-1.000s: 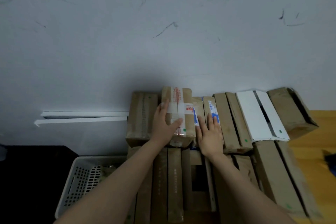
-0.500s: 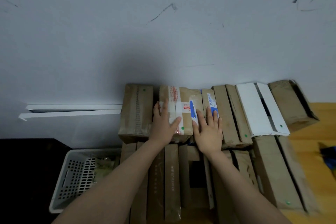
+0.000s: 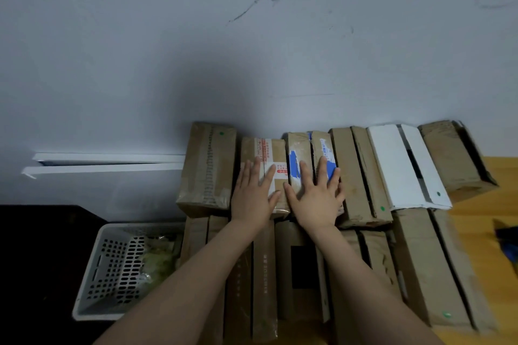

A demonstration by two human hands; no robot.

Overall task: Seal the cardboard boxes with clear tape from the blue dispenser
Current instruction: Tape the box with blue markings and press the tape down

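Observation:
Several cardboard boxes lie in rows against the wall. My left hand (image 3: 253, 194) rests flat, fingers straight, on a small taped box with red print (image 3: 263, 154) in the back row. My right hand (image 3: 315, 196) lies flat beside it on a box with torn blue tape (image 3: 298, 148). A dark blue object (image 3: 507, 244), blurred, shows at the right edge on the wooden floor; I cannot tell whether it is the dispenser.
A taller taped box (image 3: 208, 165) stands left of my hands. A white box (image 3: 403, 165) and more brown boxes fill the right. A box with an open gap (image 3: 301, 269) lies under my forearms. A white perforated basket (image 3: 117, 269) sits lower left.
The small taped box, held raised in my left hand, has come down flat into the back row. Both hands have flattened on top of the boxes.

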